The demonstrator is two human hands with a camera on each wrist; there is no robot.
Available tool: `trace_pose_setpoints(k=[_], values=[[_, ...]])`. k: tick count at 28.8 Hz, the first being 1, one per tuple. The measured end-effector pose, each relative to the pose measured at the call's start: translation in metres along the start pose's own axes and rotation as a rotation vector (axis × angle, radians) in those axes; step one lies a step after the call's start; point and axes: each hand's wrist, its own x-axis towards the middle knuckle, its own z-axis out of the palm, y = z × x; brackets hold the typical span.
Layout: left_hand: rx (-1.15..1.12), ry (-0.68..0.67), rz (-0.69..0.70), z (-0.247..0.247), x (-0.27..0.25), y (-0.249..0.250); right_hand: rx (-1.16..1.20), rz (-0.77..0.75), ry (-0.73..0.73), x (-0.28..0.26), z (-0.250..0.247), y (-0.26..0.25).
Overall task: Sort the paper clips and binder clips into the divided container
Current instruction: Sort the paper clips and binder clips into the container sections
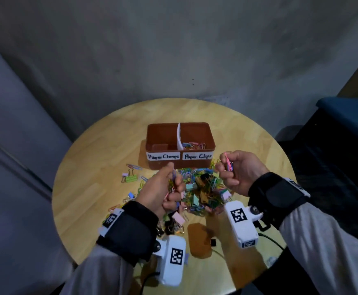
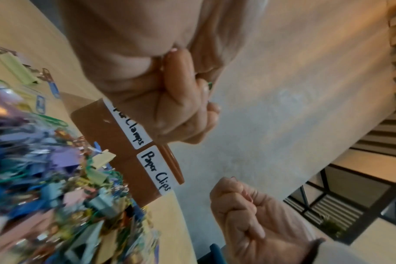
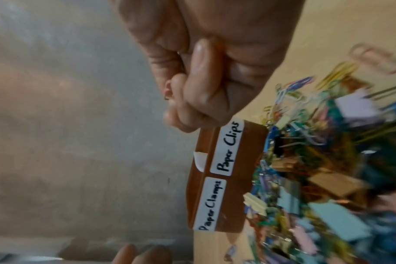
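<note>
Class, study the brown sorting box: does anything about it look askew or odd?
Yes. The white divider inside the brown box leans and curves instead of standing straight, so the two compartments are uneven.

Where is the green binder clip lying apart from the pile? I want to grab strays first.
In the head view, the green binder clip lies on the round table, left of the pile and in front of the brown container's left corner.

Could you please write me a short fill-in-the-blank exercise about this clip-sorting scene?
1. The divided container is labelled "Paper Clamps" on the left and "Paper ____" on the right.
2. The right hand pinches a bunch of paper ____.
3. The white divider splits the container into ____ compartments.

Missing words: Clips; clips; two.
</note>
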Motion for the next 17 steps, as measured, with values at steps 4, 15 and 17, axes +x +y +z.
trace_pose_setpoints(k=[4,15,17], values=[[-0.059,0.002,-0.016,0.01,0.013,0.036,-0.012,0.003,0.015,0.017,0.013,-0.023],[-0.259,0.141,-0.046,0.022,0.067,0.074,-0.027,0.003,0.013,0.049,0.038,-0.047],[-0.29,0.142,-0.047,0.026,0.074,0.081,-0.023,0.015,0.051,0.053,0.038,-0.048]])
